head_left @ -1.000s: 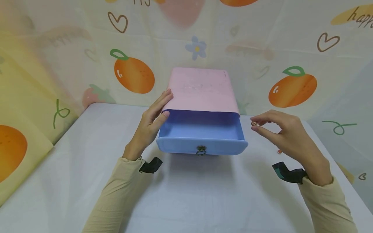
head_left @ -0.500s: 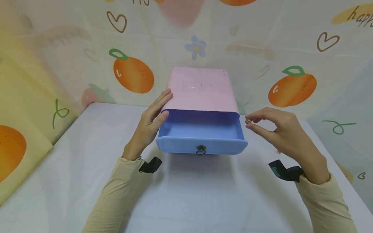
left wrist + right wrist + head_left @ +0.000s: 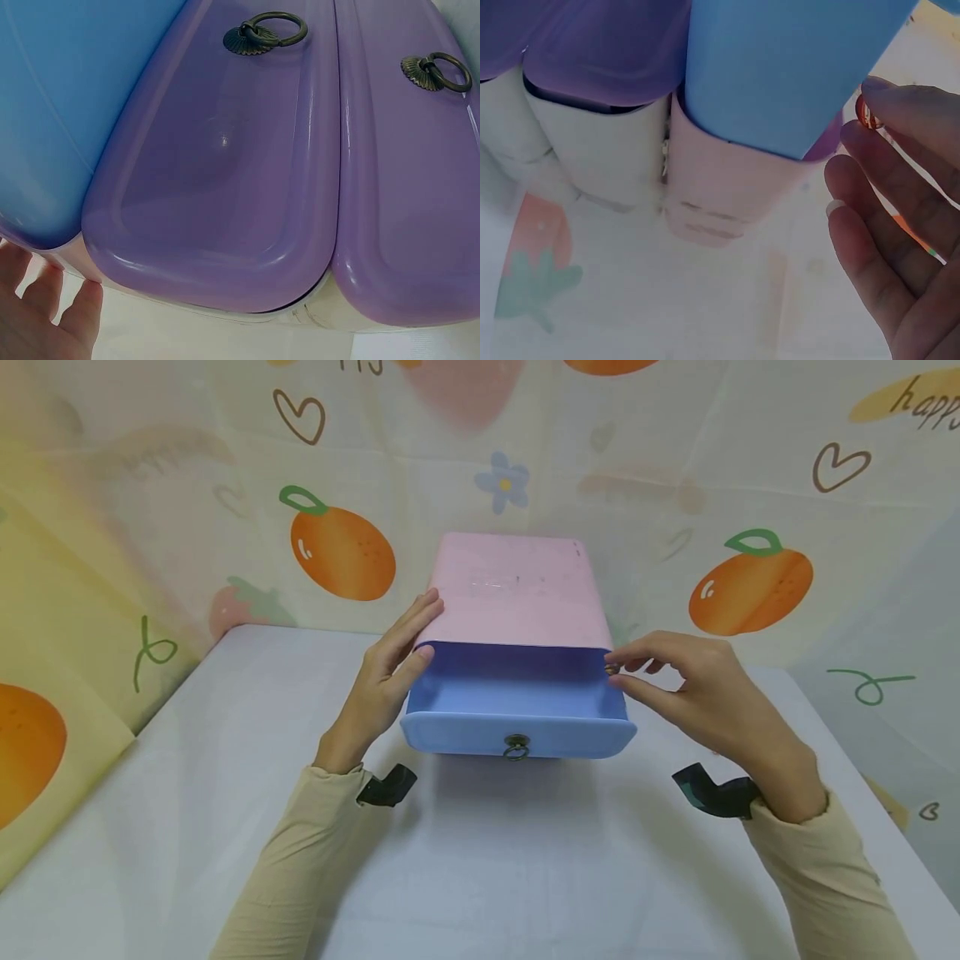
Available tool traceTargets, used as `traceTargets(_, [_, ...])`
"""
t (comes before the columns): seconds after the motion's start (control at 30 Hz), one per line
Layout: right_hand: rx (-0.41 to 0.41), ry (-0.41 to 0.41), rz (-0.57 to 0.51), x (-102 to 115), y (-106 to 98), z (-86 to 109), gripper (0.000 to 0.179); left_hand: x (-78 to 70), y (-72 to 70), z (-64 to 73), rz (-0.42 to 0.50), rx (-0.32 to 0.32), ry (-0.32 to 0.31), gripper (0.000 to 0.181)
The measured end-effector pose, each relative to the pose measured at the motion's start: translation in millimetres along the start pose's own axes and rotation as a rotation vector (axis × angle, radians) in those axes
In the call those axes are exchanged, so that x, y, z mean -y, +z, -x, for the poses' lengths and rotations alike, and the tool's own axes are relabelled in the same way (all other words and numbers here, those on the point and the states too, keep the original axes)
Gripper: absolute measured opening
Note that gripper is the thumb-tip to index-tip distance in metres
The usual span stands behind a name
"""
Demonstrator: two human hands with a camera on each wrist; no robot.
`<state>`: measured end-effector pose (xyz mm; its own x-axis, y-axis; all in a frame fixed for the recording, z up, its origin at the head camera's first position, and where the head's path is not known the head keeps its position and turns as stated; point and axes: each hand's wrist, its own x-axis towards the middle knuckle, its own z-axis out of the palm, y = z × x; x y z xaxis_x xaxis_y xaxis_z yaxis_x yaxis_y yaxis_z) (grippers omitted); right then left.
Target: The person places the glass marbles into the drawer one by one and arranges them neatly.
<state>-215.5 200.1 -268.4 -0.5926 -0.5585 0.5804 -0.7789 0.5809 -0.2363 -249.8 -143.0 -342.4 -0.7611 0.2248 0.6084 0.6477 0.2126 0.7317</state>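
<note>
My right hand (image 3: 690, 693) pinches a small reddish-brown bead (image 3: 868, 112) with light markings between thumb and forefinger. It is at the right side edge of the blue drawer (image 3: 521, 735), which stands pulled out of a pink-topped drawer unit (image 3: 521, 589). The inside of this drawer shows bare blue. My left hand (image 3: 381, 681) rests along the unit's left side, fingers extended, thumb near the front edge. In the left wrist view, its fingertips touch the pink side below the blue drawer.
Two purple drawers (image 3: 217, 165) with ring handles sit shut beneath the blue one. A ring pull (image 3: 517, 747) hangs on the blue drawer's front. A small reddish thing (image 3: 715, 753) lies on the white table (image 3: 525, 877), mostly behind my right hand. A fruit-print cloth (image 3: 637, 468) stands behind.
My right hand has moved left with the bead, from right of the unit to the blue drawer's right edge. My left hand and the drawer have stayed in place.
</note>
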Motion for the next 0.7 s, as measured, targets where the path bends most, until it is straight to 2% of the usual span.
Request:
traceTargets(0.37, [0.002,-0.084,-0.04,0.7,9.0,-9.2,0.035,-0.1,0.2,-0.1,0.003,0.0,0.0,0.049])
traceTargets(0.7, [0.057,-0.094,-0.024,2.0,17.2,-16.9,0.029,-0.5,0.1,0.6,0.012,-0.004,0.006,0.049])
